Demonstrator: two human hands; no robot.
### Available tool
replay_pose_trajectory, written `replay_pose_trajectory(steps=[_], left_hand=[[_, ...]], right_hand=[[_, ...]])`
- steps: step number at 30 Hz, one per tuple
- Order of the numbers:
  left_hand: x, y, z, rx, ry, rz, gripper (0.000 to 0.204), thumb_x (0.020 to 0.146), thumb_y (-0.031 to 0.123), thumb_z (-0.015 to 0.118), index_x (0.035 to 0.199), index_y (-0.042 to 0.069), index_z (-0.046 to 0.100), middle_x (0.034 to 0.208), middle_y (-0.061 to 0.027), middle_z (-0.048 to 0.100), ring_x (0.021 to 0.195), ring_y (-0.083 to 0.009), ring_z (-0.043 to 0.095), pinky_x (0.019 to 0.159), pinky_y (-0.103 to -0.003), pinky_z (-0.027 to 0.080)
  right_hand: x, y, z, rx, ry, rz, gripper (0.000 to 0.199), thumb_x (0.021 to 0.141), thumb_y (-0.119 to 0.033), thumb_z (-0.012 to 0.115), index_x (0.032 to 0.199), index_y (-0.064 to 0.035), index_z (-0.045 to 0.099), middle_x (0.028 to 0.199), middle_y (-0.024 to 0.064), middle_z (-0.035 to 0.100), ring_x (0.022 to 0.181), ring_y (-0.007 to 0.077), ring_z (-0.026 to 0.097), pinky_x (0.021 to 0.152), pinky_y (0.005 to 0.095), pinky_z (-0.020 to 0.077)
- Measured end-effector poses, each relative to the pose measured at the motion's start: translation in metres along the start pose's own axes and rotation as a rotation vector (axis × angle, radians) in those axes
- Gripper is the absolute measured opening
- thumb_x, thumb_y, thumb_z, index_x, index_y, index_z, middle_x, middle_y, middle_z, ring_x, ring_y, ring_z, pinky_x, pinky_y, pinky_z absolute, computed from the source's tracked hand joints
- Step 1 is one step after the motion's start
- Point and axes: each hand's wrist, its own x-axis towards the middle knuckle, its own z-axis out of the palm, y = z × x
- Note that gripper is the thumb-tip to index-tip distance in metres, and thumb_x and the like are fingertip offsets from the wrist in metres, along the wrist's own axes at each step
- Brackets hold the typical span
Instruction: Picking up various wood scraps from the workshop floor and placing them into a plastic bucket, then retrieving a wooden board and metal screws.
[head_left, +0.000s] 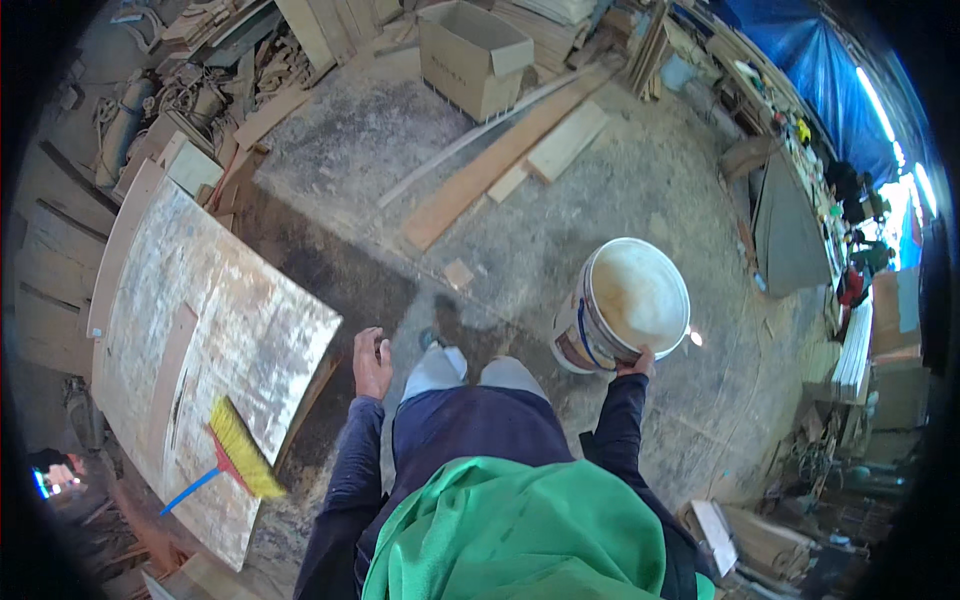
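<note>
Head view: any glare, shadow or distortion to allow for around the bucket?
In the head view, edges bow toward the dark border, like the large board at left; in the head view, bright strips by the blue tarp glare white, and a spot glints right of the bucket; in the head view, a soft shadow falls on the floor left of it.

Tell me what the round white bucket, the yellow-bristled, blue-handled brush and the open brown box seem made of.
Round white bucket: likely plastic, smooth, faintly glossy, going by its even, rounded rim.
Yellow-bristled, blue-handled brush: probably synthetic bristles, matt, given their bright, uniform colour; whether the handle is plastic or coated metal is unclear.
Open brown box: apparently cardboard, matt, with a folded flap.
</note>
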Motion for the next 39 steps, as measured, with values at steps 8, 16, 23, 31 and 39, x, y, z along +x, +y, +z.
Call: replay_pose_trajectory(steps=[8,16,23,31,39], left_hand=[[0.156,0.057,-0.02,0.0,0.013,-0.034,0.025,0.085,0.008,0.053,0.108,-0.002,0.052,0.112,-0.0188,0.05,0.097,-0.0329,0.054,0.084,-0.036,0.045],[0.225,0.022,0.017,0.133,0.156,-0.168,0.024,0.086,0.009,0.053,0.107,-0.001,0.053,0.112,-0.0189,0.051,0.102,-0.0331,0.051,0.087,-0.037,0.044],[0.302,0.018,0.022,0.119,0.248,-0.278,0.026,0.087,0.014,0.054,0.108,-0.001,0.054,0.113,-0.0178,0.05,0.099,-0.0303,0.053,0.08,-0.034,0.045],[0.408,-0.031,-0.002,0.267,0.365,-0.156,0.023,0.083,0.01,0.053,0.102,-0.003,0.056,0.106,-0.0198,0.054,0.102,-0.0348,0.05,0.09,-0.04,0.04],[0.511,-0.12,-0.076,0.132,0.414,-0.375,0.023,0.084,0.012,0.053,0.105,0.002,0.054,0.098,-0.018,0.055,0.093,-0.0346,0.054,0.081,-0.039,0.045]], right_hand=[[0.029,0.015,0.178,-0.138,-0.005,-0.057,0.044,0.07,-0.011,0.058,0.111,0.0023,0.047,0.095,0.0207,0.059,0.076,0.0358,0.063,0.06,0.0494,0.0557],[0.119,0.079,0.354,-0.421,-0.059,-0.013,0.053,0.066,-0.011,0.066,0.116,-0.0017,0.048,0.104,0.0168,0.056,0.087,0.033,0.061,0.067,0.0505,0.0546],[0.067,0.109,0.542,-0.498,-0.39,-0.028,0.039,0.065,-0.013,0.063,0.1,0.0011,0.052,0.083,0.0128,0.058,0.065,0.0271,0.062,0.052,0.0414,0.0548],[0.058,0.21,0.698,-0.756,-0.692,-0.157,0.029,0.069,-0.015,0.064,0.092,0.0,0.057,0.073,0.006,0.056,0.051,0.0148,0.052,0.04,0.0291,0.042],[-0.004,0.291,0.842,-0.663,-0.798,0.141,0.047,0.068,-0.01,0.064,0.113,0.0001,0.051,0.099,0.0145,0.059,0.081,0.0293,0.062,0.061,0.0416,0.0556]])
